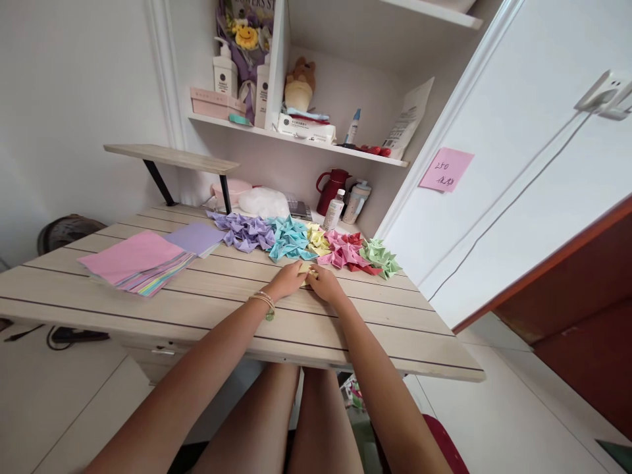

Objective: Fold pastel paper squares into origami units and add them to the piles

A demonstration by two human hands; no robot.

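Between my hands is a small piece of folded yellow paper (305,270), mostly covered by my fingers. My left hand (286,279) pinches it from the left, with bracelets on that wrist. From the right, my right hand (323,283) closes its fingers on the same paper. Just beyond my hands runs a row of folded paper pieces: purple ones (247,232), blue ones (290,238), yellow ones (318,239), pink ones (338,249), a few red ones and green ones (381,255).
Stacked coloured paper sheets (141,260) lie on the desk (212,306) at left, beside purple sheets (195,237). A small raised shelf (170,157) stands behind them. At the back are a bottle (334,210), a red jug (332,189), a tumbler (356,201) and a white plastic bag (264,202).
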